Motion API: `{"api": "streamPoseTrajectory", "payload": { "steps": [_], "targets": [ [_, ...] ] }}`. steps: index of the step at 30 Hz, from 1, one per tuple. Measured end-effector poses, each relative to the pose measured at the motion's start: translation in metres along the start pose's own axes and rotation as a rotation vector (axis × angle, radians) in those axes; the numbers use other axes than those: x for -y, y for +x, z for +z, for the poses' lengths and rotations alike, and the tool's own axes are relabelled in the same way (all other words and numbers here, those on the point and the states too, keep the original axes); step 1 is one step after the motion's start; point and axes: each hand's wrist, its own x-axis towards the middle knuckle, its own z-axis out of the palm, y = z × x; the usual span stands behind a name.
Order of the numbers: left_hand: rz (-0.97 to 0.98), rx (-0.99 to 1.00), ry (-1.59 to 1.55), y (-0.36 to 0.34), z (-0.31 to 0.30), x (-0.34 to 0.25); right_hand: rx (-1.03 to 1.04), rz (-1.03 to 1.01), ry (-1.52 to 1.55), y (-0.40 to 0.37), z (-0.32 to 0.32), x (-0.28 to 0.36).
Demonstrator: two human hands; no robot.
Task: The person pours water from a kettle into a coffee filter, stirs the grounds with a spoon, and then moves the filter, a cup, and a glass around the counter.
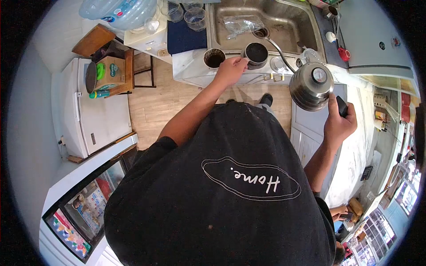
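My right hand (339, 119) is wrapped round the dark handle of a steel gooseneck kettle (310, 91), which has a round dial on its lid. Its long thin spout reaches toward the sink, with the tip near a small dark-centred round item (261, 33). With closed fingers, my left hand (231, 71) grips the near left side of a metal cup (256, 54), probably by its handle. Dark contents show inside that cup. To the left of it, a second cup (214, 58) with brown marks inside stands on the counter edge.
Clear crumpled plastic (242, 25) lies in the steel sink (284, 15). Drinking glasses (195, 18) stand by a dark blue cloth (186, 42). A white freezer (100, 115) and a cardboard box (111, 72) are at left. Another person's hand (339, 212) shows lower right.
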Motion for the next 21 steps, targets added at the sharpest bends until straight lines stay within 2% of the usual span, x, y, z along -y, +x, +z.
{"api": "streamPoseTrajectory", "payload": {
  "steps": [21],
  "targets": [
    [-0.050, 0.029, -0.019, -0.009, -0.004, -0.016, 0.015, 0.001, -0.018, 0.002, 0.003, -0.002]
  ]
}}
